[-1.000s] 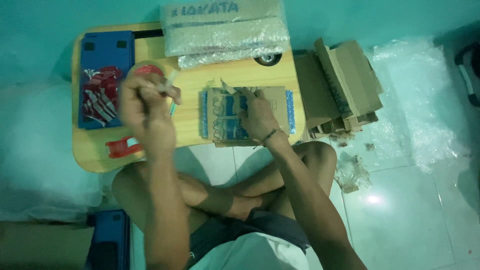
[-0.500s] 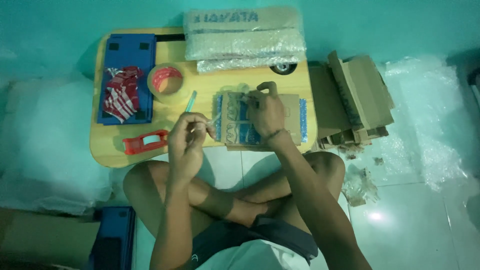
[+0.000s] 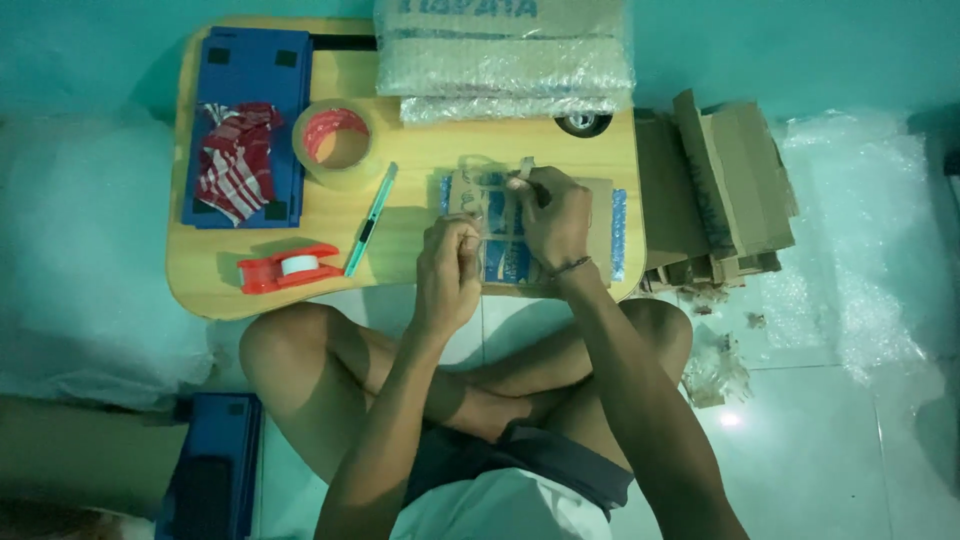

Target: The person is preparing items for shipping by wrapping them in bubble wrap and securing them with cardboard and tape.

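Observation:
A flat cardboard-wrapped package [image 3: 600, 225] with blue showing at its edges lies on the right part of a small wooden lap table [image 3: 430, 150]. My right hand [image 3: 552, 215] rests on top of it, fingers curled, pinching the end of a clear tape strip [image 3: 524, 168] at the package's far edge. My left hand [image 3: 450, 265] is at the package's near left corner. It is closed on the other end of the strip. I sit cross-legged behind the table.
A brown tape roll [image 3: 335, 145], a teal cutter [image 3: 370, 220] and a red tape dispenser [image 3: 285, 268] lie to the left. A blue tray [image 3: 250, 70] holds red-and-white packets [image 3: 235, 160]. Bubble-wrapped parcels [image 3: 505, 60] are stacked at the back; folded cardboard [image 3: 720, 180] lies to the right.
My left hand left the tape roll and came right and nearer, down to the package. My right hand stayed on the package. The view shifted so the table sits further right.

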